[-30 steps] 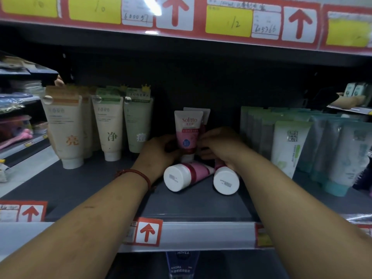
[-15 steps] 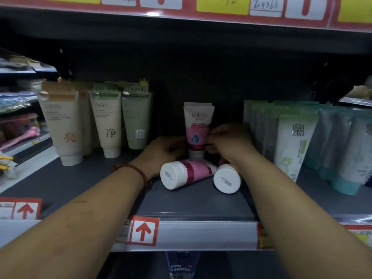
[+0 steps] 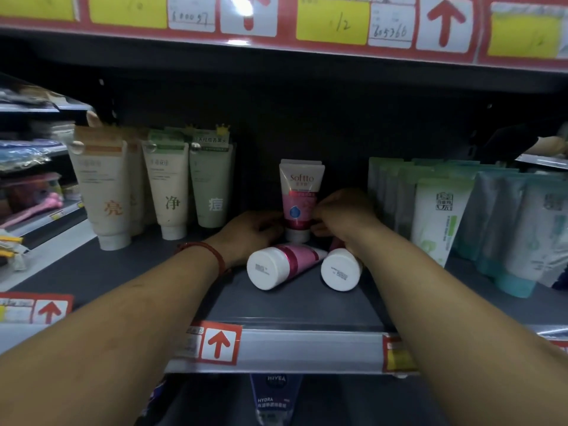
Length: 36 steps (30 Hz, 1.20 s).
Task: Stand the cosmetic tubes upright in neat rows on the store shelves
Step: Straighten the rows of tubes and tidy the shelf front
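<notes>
The right grip (image 3: 341, 216), a bare hand with curled fingers, pinches the right edge of the upright pink tube (image 3: 301, 198) at about mid-height. The left grip (image 3: 255, 232) is curled against the tube's lower left side, near its white cap, so the tube is grasped from both sides. A red cord bracelet (image 3: 212, 256) circles the left wrist.

The tube is glossy soft plastic. It is flat and wide at its crimped top and narrows to the round cap it stands on, at the middle of the shelf (image 3: 153, 272), with a second like it just behind.

In front of the hands two more pink tubes lie on their sides. The left lying tube (image 3: 282, 265) and the right lying tube (image 3: 341, 269) turn their smooth white round caps towards the camera. The right one is partly under the right wrist.

The shelf is matte dark grey. Cream and pale green tubes (image 3: 104, 192) stand to the left, and rows of white and green tubes (image 3: 436, 216) stand to the right. A clear plastic price rail (image 3: 292, 348) with red arrow labels edges the front.
</notes>
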### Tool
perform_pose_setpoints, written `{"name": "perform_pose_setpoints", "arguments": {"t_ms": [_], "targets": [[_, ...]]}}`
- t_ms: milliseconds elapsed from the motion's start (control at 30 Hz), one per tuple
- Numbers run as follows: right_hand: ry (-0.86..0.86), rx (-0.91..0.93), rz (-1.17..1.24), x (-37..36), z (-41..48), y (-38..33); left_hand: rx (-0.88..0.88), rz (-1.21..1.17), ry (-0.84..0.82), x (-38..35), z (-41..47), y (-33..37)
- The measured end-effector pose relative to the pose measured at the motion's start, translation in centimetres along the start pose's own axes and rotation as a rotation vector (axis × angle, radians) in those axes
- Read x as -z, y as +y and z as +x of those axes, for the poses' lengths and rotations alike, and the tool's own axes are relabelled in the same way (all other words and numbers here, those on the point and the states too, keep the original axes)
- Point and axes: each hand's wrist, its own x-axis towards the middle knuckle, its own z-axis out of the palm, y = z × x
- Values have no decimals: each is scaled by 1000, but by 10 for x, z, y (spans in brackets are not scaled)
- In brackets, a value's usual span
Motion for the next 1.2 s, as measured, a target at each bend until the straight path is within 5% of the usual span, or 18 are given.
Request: {"name": "perform_pose_setpoints", "arguments": {"t_ms": [233,400,633,867,1000,1200], "targets": [[-71,221,-331,20,-32,-27,176,296,-187,26,-11,49],[-82,337,-603,35,-67,-28,172,291,-72,26,-31,53],[-159,227,-745,35,-101,-19,231,201,55,18,-60,67],[-141,222,-810,34,-116,-24,396,127,-179,37,-73,96],[-233,151,-964,41,-128,-31,464,140,-158,45,-84,97],[-56,133,-551,38,-130,-13,566,-53,-94,47,-106,76]]}}
